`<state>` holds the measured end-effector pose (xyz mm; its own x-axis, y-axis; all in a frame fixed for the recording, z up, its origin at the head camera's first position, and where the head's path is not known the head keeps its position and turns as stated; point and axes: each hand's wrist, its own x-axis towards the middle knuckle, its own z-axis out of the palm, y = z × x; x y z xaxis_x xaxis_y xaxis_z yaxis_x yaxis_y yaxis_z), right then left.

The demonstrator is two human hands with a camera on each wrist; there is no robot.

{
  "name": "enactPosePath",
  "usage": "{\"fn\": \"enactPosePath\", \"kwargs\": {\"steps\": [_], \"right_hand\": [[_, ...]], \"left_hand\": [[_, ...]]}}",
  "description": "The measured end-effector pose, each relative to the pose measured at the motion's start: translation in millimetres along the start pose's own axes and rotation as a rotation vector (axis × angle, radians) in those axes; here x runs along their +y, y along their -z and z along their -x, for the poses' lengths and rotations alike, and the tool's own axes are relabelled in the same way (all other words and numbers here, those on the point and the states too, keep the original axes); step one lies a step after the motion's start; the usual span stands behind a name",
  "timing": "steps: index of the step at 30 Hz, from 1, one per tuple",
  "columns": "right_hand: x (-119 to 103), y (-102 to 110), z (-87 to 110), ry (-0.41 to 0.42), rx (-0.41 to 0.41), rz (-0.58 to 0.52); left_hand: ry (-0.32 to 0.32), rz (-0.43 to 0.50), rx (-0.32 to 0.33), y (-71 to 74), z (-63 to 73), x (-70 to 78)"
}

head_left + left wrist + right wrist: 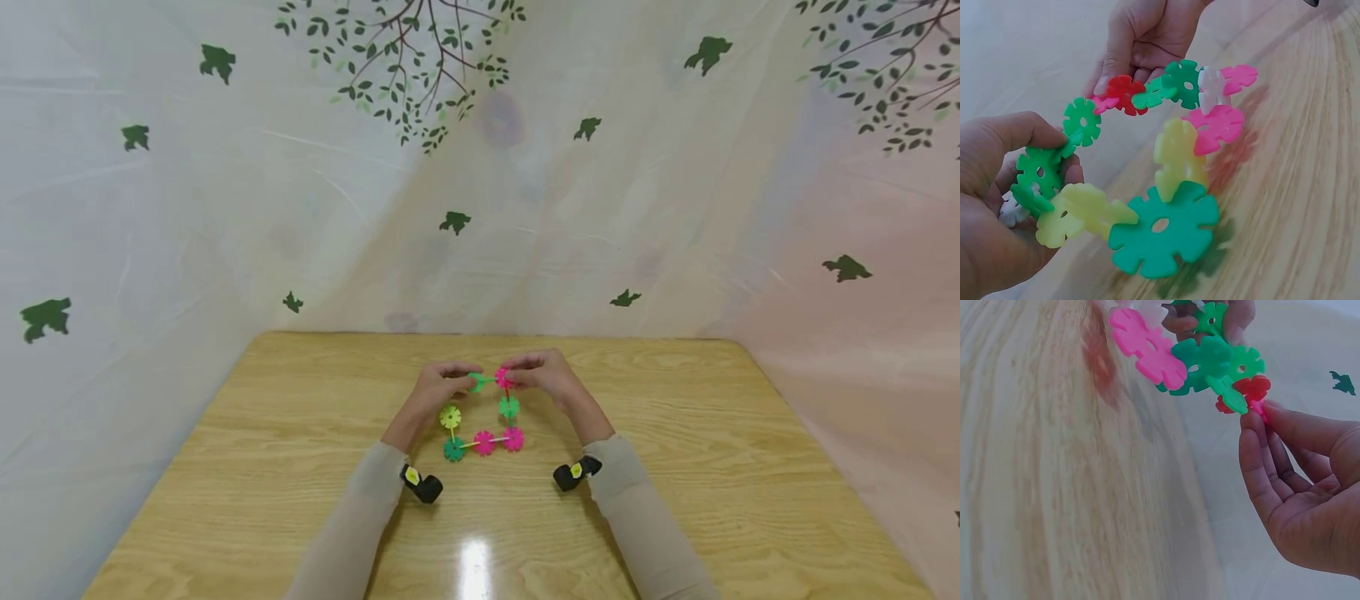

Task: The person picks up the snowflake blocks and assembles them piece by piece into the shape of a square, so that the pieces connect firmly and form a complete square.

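Note:
A chain of interlocking plastic snowflake discs bends into a rough loop in front of me. My left hand [435, 390] pinches a green disc [1040, 171] between thumb and fingers, and a white disc [1014, 211] shows behind it. On the other side, my right hand [553, 380] pinches a pink disc [1260, 411] at the far right corner. A red disc [1127, 95] joins that corner to more green ones. Nearer me are a teal disc [1163, 230] and bright pink discs [513, 438]. Whether the yellow disc [450, 417] joins the left hand's piece, I cannot tell.
The pieces are over a wood-grain table [300, 500], with shadows of the discs on it. Behind stands a pale cloth backdrop [360, 250] printed with leaves and birds. A small black camera [429, 488] is strapped to the left wrist, another [567, 476] to the right.

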<state>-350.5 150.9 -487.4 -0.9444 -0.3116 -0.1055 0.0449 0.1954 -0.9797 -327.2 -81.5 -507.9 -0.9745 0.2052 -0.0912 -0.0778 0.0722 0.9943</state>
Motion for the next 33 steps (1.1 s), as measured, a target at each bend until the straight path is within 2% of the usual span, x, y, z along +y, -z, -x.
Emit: {"fn": "enactPosePath", "kwargs": {"steps": [5,15,33], "right_hand": [[1.0,0.5,-1.2,0.019,-0.002,-0.020],[1.7,1.9,-0.4,0.049,0.008,-0.063],[5.4,0.1,-0.2,0.095,0.042,-0.118]], "left_hand": [[0.004,0.011,-0.018,1.1,1.0,2.3],[0.011,0.065,-0.009,1.6,1.6,7.5],[-0.004,0.103,0.047,-2.4,-1.8,5.1]]}}
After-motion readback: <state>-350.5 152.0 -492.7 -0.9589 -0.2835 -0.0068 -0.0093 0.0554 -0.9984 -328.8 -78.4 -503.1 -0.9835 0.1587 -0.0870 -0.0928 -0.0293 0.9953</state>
